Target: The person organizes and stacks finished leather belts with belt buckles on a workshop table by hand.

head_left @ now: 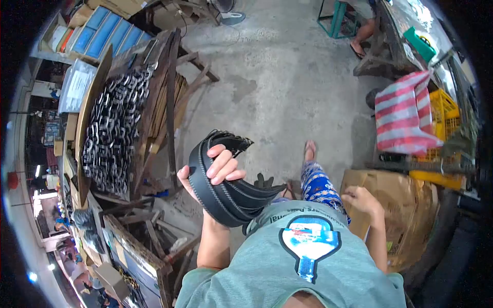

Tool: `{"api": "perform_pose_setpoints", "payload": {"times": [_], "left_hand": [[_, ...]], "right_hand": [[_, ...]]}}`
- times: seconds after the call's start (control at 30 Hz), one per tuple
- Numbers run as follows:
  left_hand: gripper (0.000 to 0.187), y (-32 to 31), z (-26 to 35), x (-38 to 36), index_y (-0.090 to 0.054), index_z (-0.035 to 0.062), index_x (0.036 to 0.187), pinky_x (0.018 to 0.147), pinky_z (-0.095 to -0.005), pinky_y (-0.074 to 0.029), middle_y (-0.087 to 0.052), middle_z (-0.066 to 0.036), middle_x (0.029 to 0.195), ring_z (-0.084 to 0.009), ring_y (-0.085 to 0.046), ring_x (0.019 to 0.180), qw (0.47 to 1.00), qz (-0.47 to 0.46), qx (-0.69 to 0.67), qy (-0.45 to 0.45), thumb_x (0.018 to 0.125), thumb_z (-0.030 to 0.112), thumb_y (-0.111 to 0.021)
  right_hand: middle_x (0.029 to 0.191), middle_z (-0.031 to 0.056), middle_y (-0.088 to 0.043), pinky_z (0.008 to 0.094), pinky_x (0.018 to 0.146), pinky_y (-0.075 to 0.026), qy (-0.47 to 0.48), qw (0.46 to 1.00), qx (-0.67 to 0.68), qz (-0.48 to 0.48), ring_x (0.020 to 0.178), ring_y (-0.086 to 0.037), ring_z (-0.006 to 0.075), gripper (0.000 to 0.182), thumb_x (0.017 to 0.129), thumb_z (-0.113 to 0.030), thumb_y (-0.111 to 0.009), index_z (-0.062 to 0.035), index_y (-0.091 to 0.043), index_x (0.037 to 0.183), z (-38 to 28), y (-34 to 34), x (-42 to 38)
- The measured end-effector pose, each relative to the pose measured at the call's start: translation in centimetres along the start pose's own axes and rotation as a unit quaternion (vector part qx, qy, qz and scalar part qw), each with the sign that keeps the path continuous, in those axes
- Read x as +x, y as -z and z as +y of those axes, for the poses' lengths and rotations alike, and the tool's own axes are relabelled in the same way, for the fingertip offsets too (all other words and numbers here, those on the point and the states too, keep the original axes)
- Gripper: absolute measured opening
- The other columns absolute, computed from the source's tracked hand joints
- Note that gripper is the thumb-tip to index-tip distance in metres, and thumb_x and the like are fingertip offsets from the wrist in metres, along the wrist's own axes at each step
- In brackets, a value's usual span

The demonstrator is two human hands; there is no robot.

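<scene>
A bundle of black straps with stitched edges (pixel 226 203) hangs bent over my left hand (pixel 222 167), whose fingers are wrapped round it. The straps' ends fan out above the hand and toward my waist. My right hand (pixel 362 199) hangs low beside my hip, over a large brown cardboard box, with its fingers curled; whether it holds anything is too small to tell.
Many metal buckles (pixel 115 131) cover a wooden table at the left. A large cardboard box (pixel 411 205) stands at my right, near a red-and-white striped sack (pixel 405 113) and a yellow crate (pixel 444 105). Another person's leg (pixel 363 36) shows by a green stool (pixel 343 19).
</scene>
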State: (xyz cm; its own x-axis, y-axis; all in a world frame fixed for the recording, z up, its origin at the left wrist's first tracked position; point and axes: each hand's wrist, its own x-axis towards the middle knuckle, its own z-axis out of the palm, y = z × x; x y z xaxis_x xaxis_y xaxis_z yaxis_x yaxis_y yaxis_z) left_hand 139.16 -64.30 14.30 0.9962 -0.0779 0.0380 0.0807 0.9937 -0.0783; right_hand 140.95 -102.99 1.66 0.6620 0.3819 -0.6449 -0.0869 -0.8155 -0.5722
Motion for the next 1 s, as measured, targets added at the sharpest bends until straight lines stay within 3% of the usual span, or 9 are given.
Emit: {"api": "perform_pose_setpoints", "payload": {"times": [0.13,0.2,0.3,0.4,0.47,0.6,0.73,0.9,1.0], "left_hand": [[0.039,0.4,2.9,10.0,-0.049,0.0068,0.102,0.077,-0.0299,-0.039,-0.046,0.002,0.073,-0.0106,-0.048,0.066,0.998,-0.001,-0.062,-0.029,0.077,0.029,-0.07],[0.039,0.0,3.4,15.5,-0.048,0.0071,0.101,0.077,-0.0302,-0.039,-0.046,0.002,0.072,-0.0108,-0.048,0.065,0.997,0.005,-0.064,-0.039,0.077,0.027,-0.07],[0.037,-1.6,4.4,22.3,-0.047,0.0078,0.1,0.077,-0.0302,-0.039,-0.046,0.002,0.071,-0.0106,-0.048,0.064,0.995,0.015,-0.086,-0.056,0.077,0.025,-0.07],[0.036,-2.6,6.0,28.3,-0.045,0.0084,0.1,0.078,-0.0303,-0.04,-0.046,0.002,0.071,-0.0105,-0.048,0.064,0.989,0.001,-0.132,-0.07,0.078,0.023,-0.069],[0.035,-2.7,7.2,32.5,-0.045,0.008,0.101,0.077,-0.03,-0.039,-0.047,0.002,0.071,-0.0109,-0.048,0.064,0.993,-0.02,-0.104,-0.056,0.079,0.023,-0.069],[0.036,-2.6,10.0,41.5,-0.045,0.0073,0.101,0.077,-0.0296,-0.039,-0.048,0.0,0.072,-0.0112,-0.049,0.065,0.994,-0.049,-0.09,-0.037,0.079,0.022,-0.069],[0.037,-2.1,14.4,50.6,-0.044,0.0073,0.102,0.076,-0.0296,-0.038,-0.049,0.0,0.073,-0.0114,-0.049,0.065,0.995,-0.063,-0.081,-0.001,0.08,0.023,-0.069],[0.037,-3.3,19.1,62.2,-0.043,0.0083,0.101,0.075,-0.0308,-0.038,-0.049,0.0,0.074,-0.0115,-0.049,0.064,0.994,-0.032,-0.095,0.05,0.081,0.025,-0.069],[0.035,-4.0,22.1,69.3,-0.044,0.0085,0.101,0.074,-0.031,-0.038,-0.049,-0.001,0.074,-0.0119,-0.049,0.064,0.993,-0.011,-0.093,0.073,0.082,0.025,-0.067]], "right_hand": [[0.096,0.024,-0.067,0.0388,0.077,-0.051,0.032,0.997,-0.069,0.025,0.09,-0.066,0.0347,0.024,0.084,-0.017,-0.062,0.0023,-0.067,0.097,2.1,6.5,9.5],[0.094,0.0267,-0.065,0.0455,0.082,-0.049,0.057,0.993,-0.072,0.075,0.095,-0.061,0.0414,0.021,0.084,-0.014,-0.06,0.003,-0.066,0.096,2.2,11.8,15.1],[0.097,0.0266,-0.063,0.0464,0.083,-0.048,0.097,0.977,-0.135,0.132,0.095,-0.06,0.0431,0.021,0.082,-0.009,-0.059,0.0015,-0.065,0.098,-0.1,20.2,24.2],[0.102,0.0238,-0.062,0.0453,0.084,-0.048,0.233,0.951,-0.099,0.177,0.098,-0.058,0.0427,0.023,0.079,-0.006,-0.062,0.0012,-0.063,0.1,-9.6,27.3,31.3],[0.094,0.0202,-0.063,0.0422,0.078,-0.048,0.318,0.926,-0.051,0.198,0.093,-0.06,0.0402,0.019,0.076,-0.002,-0.066,0.0018,-0.062,0.095,-15.9,29.8,36.0],[0.097,0.0169,-0.064,0.0403,0.079,-0.048,0.464,0.874,-0.038,0.136,0.091,-0.061,0.036,0.028,0.074,-0.002,-0.071,-0.0009,-0.063,0.101,-24.9,32.3,45.2],[0.099,0.0152,-0.064,0.0387,0.082,-0.05,0.44,0.895,0.054,0.048,0.094,-0.063,0.0308,0.038,0.072,-0.011,-0.077,-0.0018,-0.063,0.106,-31.7,33.9,54.9],[0.101,0.0152,-0.065,0.0381,0.079,-0.05,0.458,0.871,0.091,0.156,0.095,-0.063,0.0302,0.036,0.072,-0.016,-0.079,-0.001,-0.063,0.101,-36.7,37.4,64.5],[0.096,0.0137,-0.067,0.0377,0.079,-0.05,0.381,0.906,0.136,0.121,0.091,-0.064,0.0314,0.028,0.074,-0.012,-0.078,-0.0015,-0.063,0.095,-39.3,41.5,69.7]]}}
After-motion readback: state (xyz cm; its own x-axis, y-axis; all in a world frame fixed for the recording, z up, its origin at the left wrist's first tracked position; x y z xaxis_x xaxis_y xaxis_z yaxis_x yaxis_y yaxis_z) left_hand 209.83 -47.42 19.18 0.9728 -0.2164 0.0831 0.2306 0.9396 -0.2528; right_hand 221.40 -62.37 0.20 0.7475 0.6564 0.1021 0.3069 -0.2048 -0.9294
